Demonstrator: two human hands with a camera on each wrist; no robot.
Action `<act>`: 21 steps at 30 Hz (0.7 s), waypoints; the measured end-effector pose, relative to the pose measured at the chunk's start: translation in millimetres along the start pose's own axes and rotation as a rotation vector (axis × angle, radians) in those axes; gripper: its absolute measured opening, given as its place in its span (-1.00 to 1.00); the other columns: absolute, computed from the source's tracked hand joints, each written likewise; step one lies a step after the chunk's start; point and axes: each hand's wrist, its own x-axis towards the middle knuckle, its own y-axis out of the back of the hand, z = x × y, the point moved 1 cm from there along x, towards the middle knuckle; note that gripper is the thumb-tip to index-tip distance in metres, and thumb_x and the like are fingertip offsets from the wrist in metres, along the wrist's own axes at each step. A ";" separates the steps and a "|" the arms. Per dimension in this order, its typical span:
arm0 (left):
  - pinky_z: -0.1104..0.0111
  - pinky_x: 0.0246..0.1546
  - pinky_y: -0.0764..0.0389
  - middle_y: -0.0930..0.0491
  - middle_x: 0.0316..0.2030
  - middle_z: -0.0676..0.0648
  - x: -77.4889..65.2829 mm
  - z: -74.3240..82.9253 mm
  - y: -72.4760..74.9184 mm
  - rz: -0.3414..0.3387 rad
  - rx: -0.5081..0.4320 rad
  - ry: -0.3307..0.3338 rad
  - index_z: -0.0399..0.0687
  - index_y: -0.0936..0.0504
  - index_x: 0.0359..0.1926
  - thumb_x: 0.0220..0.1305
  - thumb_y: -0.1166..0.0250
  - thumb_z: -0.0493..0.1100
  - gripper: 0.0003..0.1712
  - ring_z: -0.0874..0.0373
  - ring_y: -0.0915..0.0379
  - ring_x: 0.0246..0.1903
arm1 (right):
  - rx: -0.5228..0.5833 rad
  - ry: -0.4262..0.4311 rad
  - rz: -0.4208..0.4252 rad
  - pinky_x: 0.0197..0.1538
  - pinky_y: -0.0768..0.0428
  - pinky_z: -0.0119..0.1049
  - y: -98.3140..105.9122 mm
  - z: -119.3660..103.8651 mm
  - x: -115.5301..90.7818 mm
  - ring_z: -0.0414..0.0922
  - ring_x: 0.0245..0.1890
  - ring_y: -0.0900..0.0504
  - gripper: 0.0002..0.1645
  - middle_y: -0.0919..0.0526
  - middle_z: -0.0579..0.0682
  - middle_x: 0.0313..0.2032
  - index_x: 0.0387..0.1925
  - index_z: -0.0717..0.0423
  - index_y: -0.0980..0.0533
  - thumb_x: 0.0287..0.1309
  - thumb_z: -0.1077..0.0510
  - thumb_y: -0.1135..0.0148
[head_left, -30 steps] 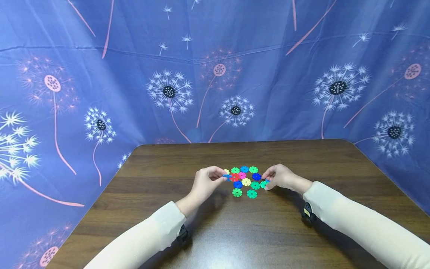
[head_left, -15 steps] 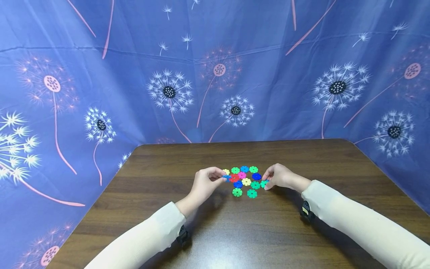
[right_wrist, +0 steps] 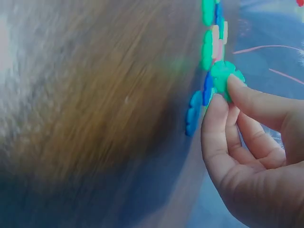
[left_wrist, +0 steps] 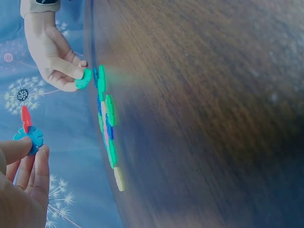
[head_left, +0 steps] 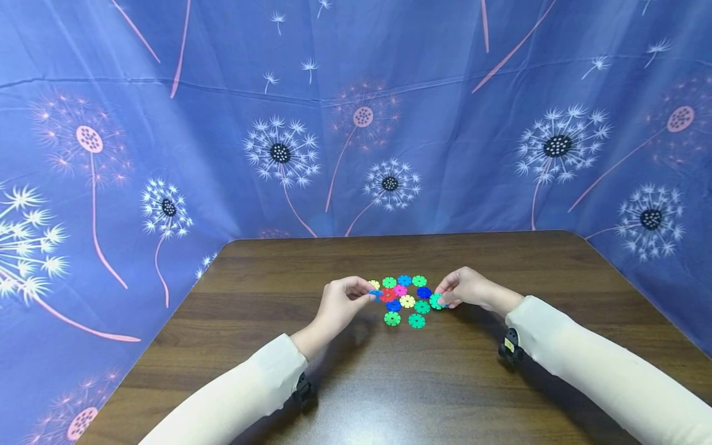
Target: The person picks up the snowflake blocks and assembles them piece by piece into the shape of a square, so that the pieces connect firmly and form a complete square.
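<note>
My left hand point(head_left: 346, 301) pinches a blue notched snowflake disc point(left_wrist: 32, 139) between thumb and fingers, above the table. A red snowflake disc point(left_wrist: 25, 118) is joined to its edge and stands nearly edge-on in the left wrist view. My right hand point(head_left: 468, 289) pinches a green snowflake disc point(right_wrist: 223, 75) by its rim, its flat face showing in the right wrist view. Beneath that hand a blue disc point(right_wrist: 193, 114) lies on the table, mostly hidden in the head view. Nearest to the right fingers is a dark blue disc point(head_left: 424, 292).
Between the hands, several loose snowflake discs lie flat on the brown wooden table point(head_left: 356, 364), among them a pale yellow disc point(head_left: 407, 301), a pink disc point(head_left: 400, 290) and a green disc point(head_left: 416, 321). A blue dandelion-print cloth point(head_left: 345, 154) hangs behind the table.
My right hand has taken hold of the green disc and lifted it slightly, its face now in front of the fingers. The left hand stays almost still with the blue and red discs.
</note>
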 end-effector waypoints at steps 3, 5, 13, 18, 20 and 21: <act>0.50 -0.36 -0.59 -0.73 -0.44 -0.04 0.1 -0.3 -0.9 0.000 0.002 0.006 -0.10 -0.73 -0.35 0.07 -0.46 -0.29 -0.91 0.32 -0.56 -0.46 | 0.062 0.013 -0.002 -0.16 -0.69 -0.13 -1.5 -2.3 -2.9 -0.11 -0.40 -0.67 -0.77 -0.69 0.01 -0.42 -0.20 0.45 -0.57 0.09 0.37 -0.33; 0.50 -0.36 -0.60 -0.73 -0.43 -0.04 0.2 -0.1 -1.4 -0.002 0.003 0.006 -0.10 -0.73 -0.35 0.07 -0.45 -0.29 -0.91 0.32 -0.56 -0.46 | 0.087 0.026 0.009 -0.15 -0.69 -0.12 -2.5 -4.9 -5.5 -0.09 -0.38 -0.69 -0.75 -0.69 0.01 -0.40 -0.17 0.46 -0.56 0.11 0.36 -0.31; 0.49 -0.36 -0.60 -0.73 -0.44 -0.04 0.3 0.1 -2.9 -0.001 -0.004 0.003 -0.11 -0.73 -0.35 0.08 -0.45 -0.29 -0.91 0.32 -0.56 -0.46 | 0.145 0.060 0.067 -0.06 -0.65 -0.01 -7.8 -23.0 -16.6 -0.03 -0.33 -0.71 -0.64 -0.68 -0.08 -0.42 -0.11 0.40 -0.56 0.08 0.25 -0.38; 0.49 -0.35 -0.61 -0.73 -0.43 -0.06 -0.1 0.3 -4.2 0.002 -0.011 -0.020 -0.13 -0.73 -0.33 0.08 -0.45 -0.29 -0.91 0.32 -0.58 -0.45 | 0.173 0.052 0.086 -0.01 -0.62 0.00 -12.9 -33.4 -21.4 -0.01 -0.30 -0.70 -0.63 -0.67 -0.10 -0.41 -0.10 0.35 -0.57 0.08 0.21 -0.40; 0.48 -0.35 -0.61 -0.73 -0.43 -0.08 -0.4 1.1 -4.6 0.002 -0.013 -0.033 -0.14 -0.73 -0.32 0.08 -0.44 -0.30 -0.90 0.30 -0.59 -0.45 | 0.184 0.051 0.088 -0.01 -0.62 0.00 -14.3 -35.2 -22.8 -0.03 -0.28 -0.69 -0.64 -0.67 -0.10 -0.41 -0.11 0.32 -0.58 0.08 0.20 -0.40; 0.49 -0.35 -0.61 -0.73 -0.43 -0.08 -0.5 1.4 -4.7 0.002 -0.013 -0.033 -0.14 -0.73 -0.32 0.08 -0.45 -0.30 -0.90 0.30 -0.60 -0.45 | 0.190 0.050 0.090 0.00 -0.62 0.00 -15.2 -35.5 -23.3 -0.03 -0.28 -0.69 -0.65 -0.67 -0.11 -0.41 -0.12 0.31 -0.59 0.08 0.20 -0.40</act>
